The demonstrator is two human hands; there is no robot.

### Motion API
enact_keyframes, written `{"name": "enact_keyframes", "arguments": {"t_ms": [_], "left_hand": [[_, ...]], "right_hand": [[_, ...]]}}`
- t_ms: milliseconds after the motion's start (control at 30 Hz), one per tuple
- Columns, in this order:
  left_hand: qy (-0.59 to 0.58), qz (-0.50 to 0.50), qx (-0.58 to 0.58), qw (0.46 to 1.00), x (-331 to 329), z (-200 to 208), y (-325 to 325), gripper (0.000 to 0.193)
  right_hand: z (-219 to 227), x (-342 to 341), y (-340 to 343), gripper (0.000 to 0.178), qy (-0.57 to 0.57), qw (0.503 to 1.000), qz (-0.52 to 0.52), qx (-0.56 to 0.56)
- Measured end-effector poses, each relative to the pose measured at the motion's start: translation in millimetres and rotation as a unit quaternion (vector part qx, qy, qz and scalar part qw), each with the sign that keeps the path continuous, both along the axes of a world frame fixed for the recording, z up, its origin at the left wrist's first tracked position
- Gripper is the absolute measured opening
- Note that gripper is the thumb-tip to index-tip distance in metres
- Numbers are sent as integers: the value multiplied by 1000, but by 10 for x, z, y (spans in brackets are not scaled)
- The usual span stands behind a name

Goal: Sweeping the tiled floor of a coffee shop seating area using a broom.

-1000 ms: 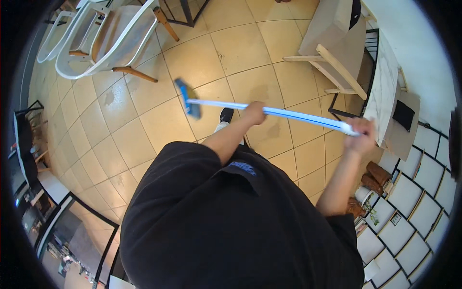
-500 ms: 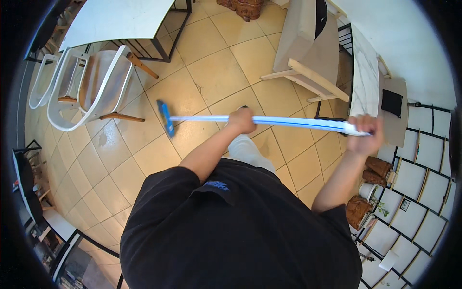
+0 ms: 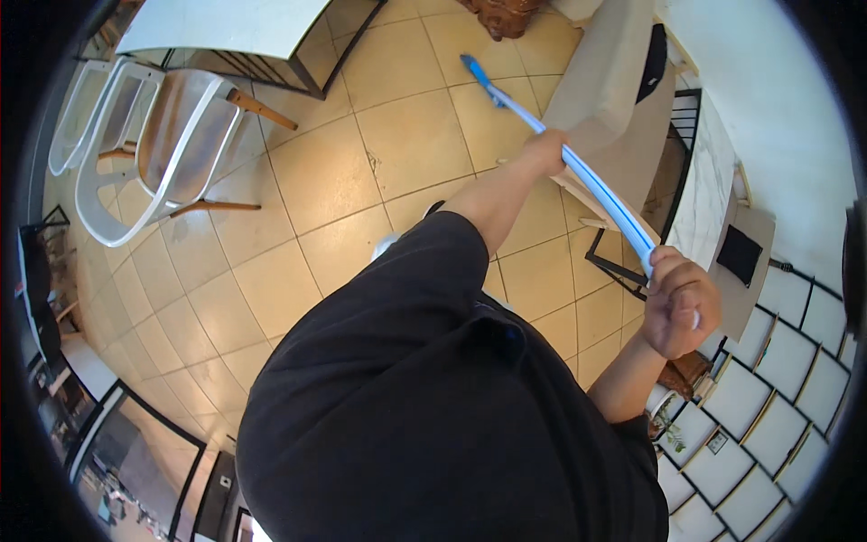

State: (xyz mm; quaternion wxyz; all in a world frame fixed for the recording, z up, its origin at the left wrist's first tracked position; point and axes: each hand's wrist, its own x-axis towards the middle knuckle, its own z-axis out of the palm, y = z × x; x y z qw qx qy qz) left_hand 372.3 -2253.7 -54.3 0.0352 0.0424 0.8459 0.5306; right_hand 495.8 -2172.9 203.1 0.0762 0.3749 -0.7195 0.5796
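Observation:
Both of my hands grip a mop [image 3: 603, 194] with a long white-and-blue pole and a narrow blue head [image 3: 481, 79]. My left hand [image 3: 546, 154] is closed round the lower part of the pole. Farther up, my right hand [image 3: 682, 305] wraps round its top end, near the right side. The pole slants away from me to the far middle, where the head rests on the tiled floor [image 3: 411, 144]. The head lies beside the beige armchair [image 3: 591, 81], and the pole passes in front of that chair.
At the far left is a white-topped table [image 3: 217, 27] with black metal legs, and white-framed chairs [image 3: 194, 135] beside it. A carved brown wooden piece [image 3: 504, 16] stands beyond the mop head. On the right are a marble-topped table [image 3: 709, 172] and a bench with a black cushion [image 3: 739, 253].
The mop head has swung from the left to the far middle, beside the armchair. My left hand has reached forward and right; my right hand has come lower. My body has turned somewhat.

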Motion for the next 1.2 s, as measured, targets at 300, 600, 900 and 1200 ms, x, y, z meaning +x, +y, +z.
{"name": "enact_keyframes", "arguments": {"t_ms": [300,600,900,1200], "left_hand": [[-6,-13,61,998,657,95,50,9],[-152,-38,-65,986,1682,-13,-955,15],[-339,-66,-206,916,2702,-384,-1815,24],[-227,-129,-201,944,1560,529,-1096,21]], "right_hand": [[521,-252,371,29,-188,969,-65,-147],[151,-126,-199,28,-323,914,-114,-218],[-843,431,-668,27,-404,846,-175,-300],[96,-155,145,24,-313,869,-112,-366]]}}
